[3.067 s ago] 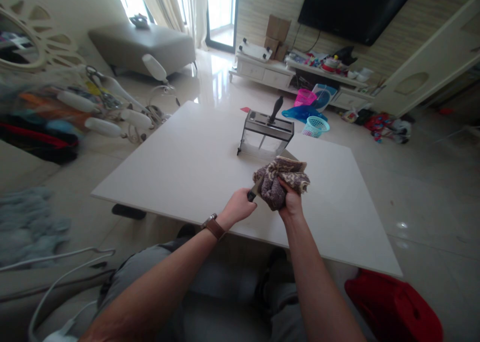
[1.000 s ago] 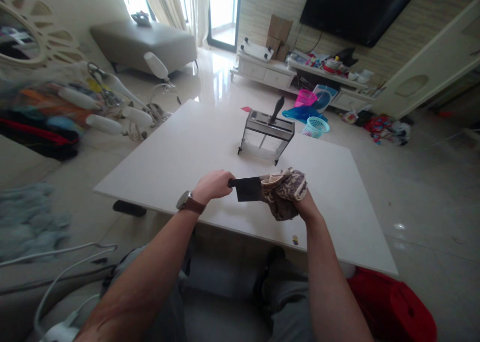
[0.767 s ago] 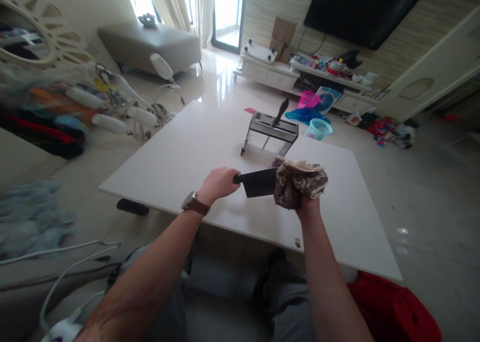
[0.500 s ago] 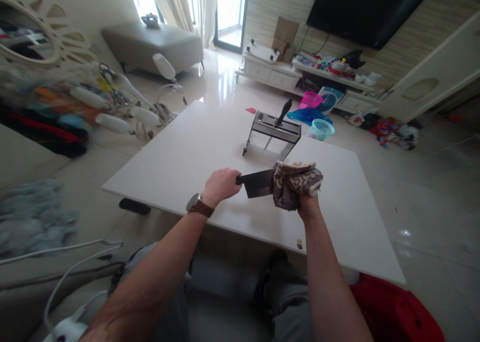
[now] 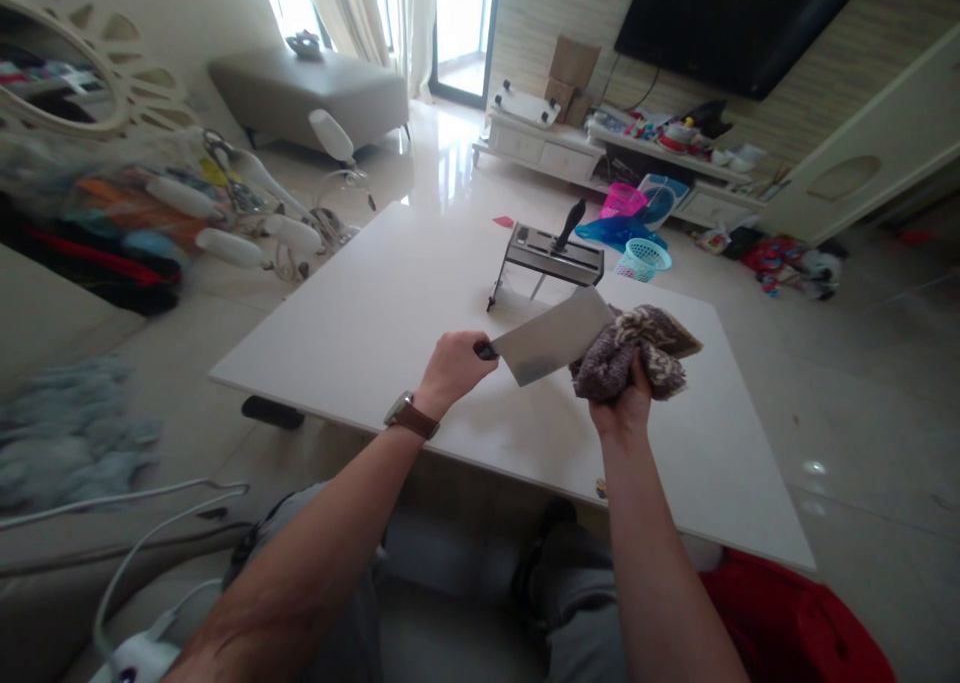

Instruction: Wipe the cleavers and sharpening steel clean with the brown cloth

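Observation:
My left hand, with a watch on its wrist, is closed round the dark handle of a cleaver. The broad blade points right above the white table, its flat face showing. My right hand grips a bunched brown-and-cream patterned cloth from below. The blade's far end meets the cloth's left side; whether they touch there I cannot tell. Just beyond the blade stands a knife holder with a dark top and clear sides. One black-handled tool sticks up out of it.
A small red piece lies at the table's far edge. Pink basket and light blue basket stand on the floor behind. A red item is by the near right corner. White lamp arms lie to the left.
My right hand and the cloth have moved right, off most of the blade. The cleaver has turned so its far end is higher and its face looks lighter.

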Available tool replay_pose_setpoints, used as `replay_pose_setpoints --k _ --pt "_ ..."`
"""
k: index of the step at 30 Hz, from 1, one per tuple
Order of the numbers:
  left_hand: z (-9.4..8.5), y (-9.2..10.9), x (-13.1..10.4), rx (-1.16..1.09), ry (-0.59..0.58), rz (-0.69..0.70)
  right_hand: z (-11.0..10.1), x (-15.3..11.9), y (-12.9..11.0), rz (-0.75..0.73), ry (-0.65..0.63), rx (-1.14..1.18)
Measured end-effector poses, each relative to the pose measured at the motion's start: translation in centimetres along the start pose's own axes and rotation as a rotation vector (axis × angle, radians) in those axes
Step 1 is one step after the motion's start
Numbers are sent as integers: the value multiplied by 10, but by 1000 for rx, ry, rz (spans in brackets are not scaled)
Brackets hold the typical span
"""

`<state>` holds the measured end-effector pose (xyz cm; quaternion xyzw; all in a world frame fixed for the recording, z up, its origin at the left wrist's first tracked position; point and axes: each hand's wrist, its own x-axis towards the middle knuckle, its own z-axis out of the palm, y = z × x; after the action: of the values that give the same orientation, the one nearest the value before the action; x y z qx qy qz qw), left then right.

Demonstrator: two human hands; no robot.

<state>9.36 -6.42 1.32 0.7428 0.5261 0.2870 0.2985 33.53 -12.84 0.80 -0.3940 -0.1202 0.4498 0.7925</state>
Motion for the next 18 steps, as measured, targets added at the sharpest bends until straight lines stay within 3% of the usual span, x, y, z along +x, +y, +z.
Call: replay_pose_setpoints --k 5,10,18 --pt "2 5 -1 -509 -102 -119 7 -12 -11 29 -69 24" --pt "3 19 -6 -829 -374 -60 9 -17 -8 59 -109 -7" --pt "16 28 -16 -879 -579 -113 8 -20 12 127 -139 -85"
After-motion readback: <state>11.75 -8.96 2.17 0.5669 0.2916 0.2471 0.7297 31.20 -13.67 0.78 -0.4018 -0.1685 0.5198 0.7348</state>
